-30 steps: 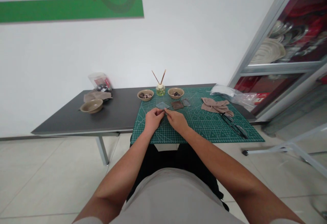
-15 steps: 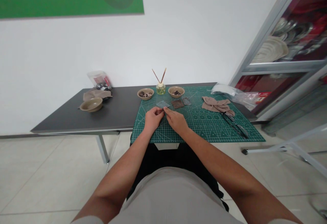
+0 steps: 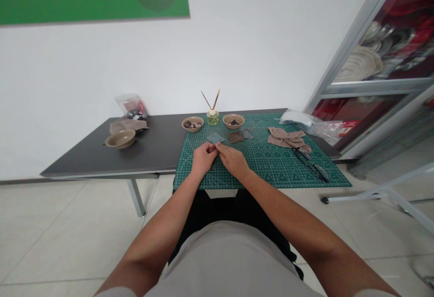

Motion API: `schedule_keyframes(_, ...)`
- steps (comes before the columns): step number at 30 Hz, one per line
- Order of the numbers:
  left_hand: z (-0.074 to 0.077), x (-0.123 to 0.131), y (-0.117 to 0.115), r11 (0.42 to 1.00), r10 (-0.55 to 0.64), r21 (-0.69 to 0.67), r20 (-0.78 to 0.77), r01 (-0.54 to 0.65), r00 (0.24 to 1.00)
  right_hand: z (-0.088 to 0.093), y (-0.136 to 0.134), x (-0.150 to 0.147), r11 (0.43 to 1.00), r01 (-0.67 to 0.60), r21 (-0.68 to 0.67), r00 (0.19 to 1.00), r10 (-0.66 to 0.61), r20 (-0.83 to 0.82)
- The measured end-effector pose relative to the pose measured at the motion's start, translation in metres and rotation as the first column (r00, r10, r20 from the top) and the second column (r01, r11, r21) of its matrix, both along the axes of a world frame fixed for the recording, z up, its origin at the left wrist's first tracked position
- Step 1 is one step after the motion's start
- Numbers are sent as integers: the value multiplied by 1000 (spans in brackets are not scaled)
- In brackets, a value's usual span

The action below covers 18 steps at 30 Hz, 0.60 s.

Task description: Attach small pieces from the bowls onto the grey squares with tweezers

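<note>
Well, the biggest thing is a long dark grey table [image 3: 149, 157] by the wall, and a green cutting mat [image 3: 271, 170] covers its right part. On the mat's right side lies a crumpled brown cloth [image 3: 285, 138]. At the far side are two bowls, a left one [image 3: 192, 130] and a right one [image 3: 233, 126], both with little bits in them, and a small glass jar [image 3: 213, 119] sits between them with two sticks poking up. The left hand [image 3: 204, 157] and the right hand [image 3: 233, 157] meet near the middle. The left fingers are curled in, with the thumb close to them; the right fingers stretch toward the left ones, close together. I can't tell if they hold something tiny. Just past their tips is a grey-blue square [image 3: 216, 138], flat on the mat, one corner pointing near. A brown square [image 3: 235, 137] is to its right, and next to that is a smaller grey piece [image 3: 247, 134]. My guess is that this step is careful work with the fingertips by that near corner. The next move seems to need a soft, steady pinch.
</note>
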<state>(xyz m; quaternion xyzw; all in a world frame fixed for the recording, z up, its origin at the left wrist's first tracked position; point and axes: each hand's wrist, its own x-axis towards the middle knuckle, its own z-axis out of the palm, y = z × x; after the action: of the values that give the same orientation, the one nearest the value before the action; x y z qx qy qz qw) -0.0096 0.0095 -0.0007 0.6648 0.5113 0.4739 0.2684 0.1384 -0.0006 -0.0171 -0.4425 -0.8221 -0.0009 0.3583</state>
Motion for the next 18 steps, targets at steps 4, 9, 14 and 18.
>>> schedule_keyframes(4,-4,-1,1,1000,-10,-16,89,12,996,2,1,1,990,109,-85,993,-112,-36)
schedule_keyframes(9,-7,-1,3,1000,-21,-3,93,21,995,4,0,2,986,119,-118,988,-129,-80)
schedule_keyframes(14,-8,-1,4,1000,-5,10,97,4,995,4,-2,0,983,123,-134,991,-128,-35)
schedule_keyframes(18,-10,-1,3,999,-20,47,76,17,997,6,-4,-2,983,122,-139,992,-124,-6)
